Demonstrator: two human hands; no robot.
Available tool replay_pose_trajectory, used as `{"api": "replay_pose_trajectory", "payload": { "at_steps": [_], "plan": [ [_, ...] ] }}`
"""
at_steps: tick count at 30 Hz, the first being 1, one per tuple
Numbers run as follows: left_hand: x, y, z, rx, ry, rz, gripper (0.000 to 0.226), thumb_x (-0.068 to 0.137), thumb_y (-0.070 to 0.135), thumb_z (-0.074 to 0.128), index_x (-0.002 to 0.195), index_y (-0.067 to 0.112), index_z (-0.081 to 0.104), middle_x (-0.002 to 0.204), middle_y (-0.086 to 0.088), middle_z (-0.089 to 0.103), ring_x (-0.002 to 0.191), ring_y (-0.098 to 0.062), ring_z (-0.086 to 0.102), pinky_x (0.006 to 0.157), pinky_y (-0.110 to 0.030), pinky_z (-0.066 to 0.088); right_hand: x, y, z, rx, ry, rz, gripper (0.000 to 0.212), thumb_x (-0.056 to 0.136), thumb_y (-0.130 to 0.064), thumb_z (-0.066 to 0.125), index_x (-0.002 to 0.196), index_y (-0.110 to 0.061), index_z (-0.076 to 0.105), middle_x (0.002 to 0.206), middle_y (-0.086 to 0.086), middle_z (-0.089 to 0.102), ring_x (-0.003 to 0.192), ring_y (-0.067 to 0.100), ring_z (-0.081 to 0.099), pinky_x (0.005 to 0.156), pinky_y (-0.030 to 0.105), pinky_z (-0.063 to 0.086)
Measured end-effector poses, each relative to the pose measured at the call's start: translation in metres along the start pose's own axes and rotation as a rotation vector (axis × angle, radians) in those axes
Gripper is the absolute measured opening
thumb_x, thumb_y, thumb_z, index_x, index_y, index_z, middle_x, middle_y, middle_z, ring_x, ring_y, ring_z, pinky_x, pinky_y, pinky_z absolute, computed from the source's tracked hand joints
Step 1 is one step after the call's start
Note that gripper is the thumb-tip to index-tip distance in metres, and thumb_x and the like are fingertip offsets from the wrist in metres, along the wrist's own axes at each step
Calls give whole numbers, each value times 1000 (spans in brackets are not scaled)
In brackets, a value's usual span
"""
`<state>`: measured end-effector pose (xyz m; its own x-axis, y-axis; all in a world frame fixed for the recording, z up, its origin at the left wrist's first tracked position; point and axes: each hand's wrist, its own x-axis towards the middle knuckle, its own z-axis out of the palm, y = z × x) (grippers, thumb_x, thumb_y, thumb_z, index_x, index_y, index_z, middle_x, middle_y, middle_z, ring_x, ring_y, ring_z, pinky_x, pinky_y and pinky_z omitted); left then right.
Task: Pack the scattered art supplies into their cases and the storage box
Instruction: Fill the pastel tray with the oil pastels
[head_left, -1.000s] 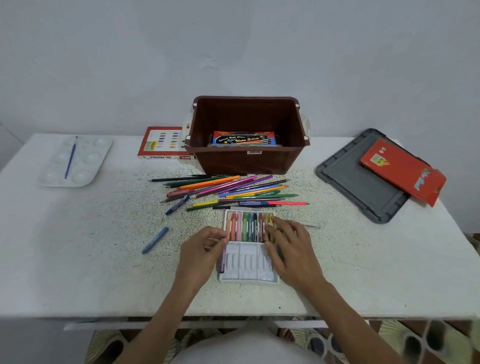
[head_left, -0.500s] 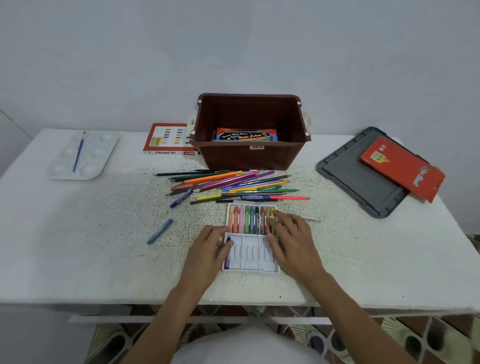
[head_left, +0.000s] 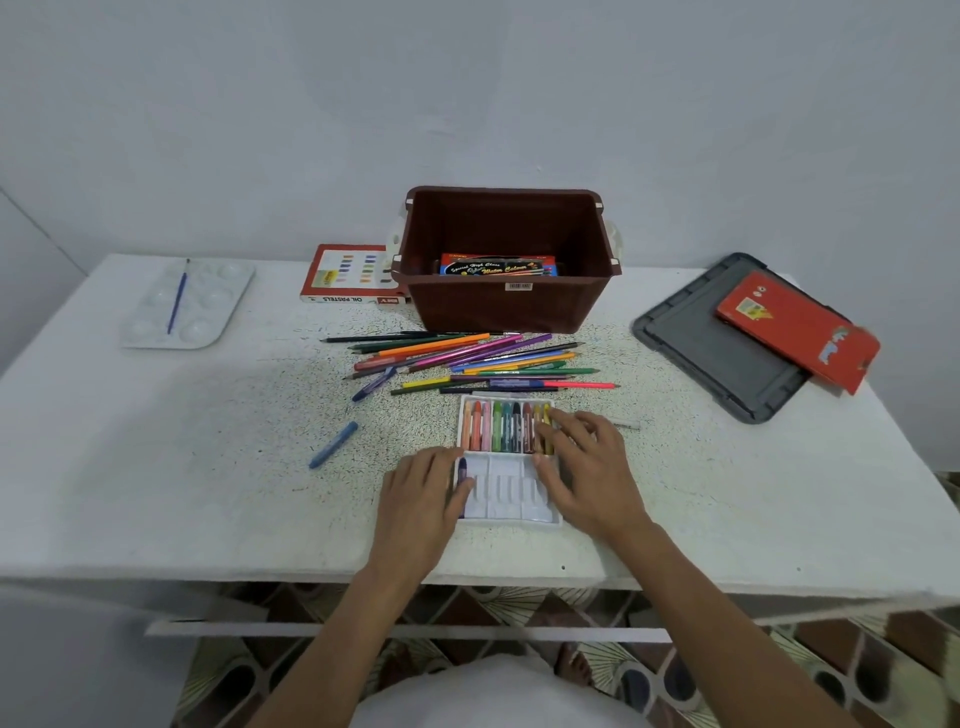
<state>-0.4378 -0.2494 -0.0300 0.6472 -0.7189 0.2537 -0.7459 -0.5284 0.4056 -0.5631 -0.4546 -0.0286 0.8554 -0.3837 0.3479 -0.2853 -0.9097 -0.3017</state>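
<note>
Left hand (head_left: 421, 499) is laid flat at the left edge of the pastel tray (head_left: 506, 496) (fingertips on a purple pastel (head_left: 462, 466)). Right hand (head_left: 587, 467) is spread, pressed on the right side.

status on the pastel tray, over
Left hand on purple pastel, near row of tray, grip unclear. Right hand flat on tray. Blue pastel loose on table, nothing blocking.
</note>
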Motion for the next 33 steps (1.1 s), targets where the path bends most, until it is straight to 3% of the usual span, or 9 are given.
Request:
{"api": "replay_pose_trajectory", "payload": {
  "at_steps": [5,9,13,16,22,25,28,30,33],
  "plan": [
    [3,-16,-12,-39,44,-145,36,99,44,45,126,21,53,126,1,53,118,-18,47,96,-31,30,-1,4,3,16,-29,13,56,97,-56,40,135,-21,60,142,-2,55,127,26,41,105,48,36],
    [11,-46,-31,102,211,-290,26,92,19,60,118,13,60,120,-11,58,108,-30,53,88,-45,41,-2,4,4,10,-25,22,58,98,-59,37,136,-21,59,144,-2,54,128,27,41,107,48,35],
    [12,-71,-41,241,160,-440,33,87,17,65,118,7,62,116,-19,59,103,-40,55,85,-52,43,-3,5,7,4,-17,18,56,97,-58,39,136,-22,59,144,-2,53,130,28,40,107,50,34],
    [10,-77,-40,311,97,-452,26,89,19,64,112,7,65,111,-19,61,98,-41,56,83,-52,43,-4,6,8,11,-6,18,55,97,-56,42,137,-22,58,145,-3,52,134,30,38,110,51,32],
    [14,-64,-42,258,140,-376,10,94,19,61,98,13,67,89,-8,66,82,-31,61,81,-45,42,-6,3,6,-2,-12,38,56,98,-56,38,139,-22,56,148,-2,50,139,30,34,113,53,30],
    [18,-49,-48,24,118,-286,13,95,22,61,103,15,68,87,-3,65,69,-18,59,67,-32,46,-9,2,5,-6,-4,27,56,100,-56,36,139,-21,56,148,0,50,139,30,35,113,52,30],
    [23,-25,-57,-409,-40,-273,17,91,18,67,108,21,69,94,3,66,74,-2,60,61,-11,43,-13,-1,3,-5,12,26,56,100,-55,34,139,-20,55,147,2,51,139,30,35,113,51,31],
    [23,-9,-60,-584,-129,-278,22,88,12,69,107,24,69,89,6,71,73,2,65,61,-11,47,-15,-2,2,-3,26,27,56,100,-55,34,138,-19,56,146,3,52,138,30,37,112,51,33],
    [25,4,-57,-752,-143,-305,27,86,6,70,109,20,67,86,3,75,83,-4,71,76,-21,53,-19,-3,3,-10,25,21,54,100,-52,39,137,-18,58,145,4,53,138,30,37,112,50,32]
  ]
}}
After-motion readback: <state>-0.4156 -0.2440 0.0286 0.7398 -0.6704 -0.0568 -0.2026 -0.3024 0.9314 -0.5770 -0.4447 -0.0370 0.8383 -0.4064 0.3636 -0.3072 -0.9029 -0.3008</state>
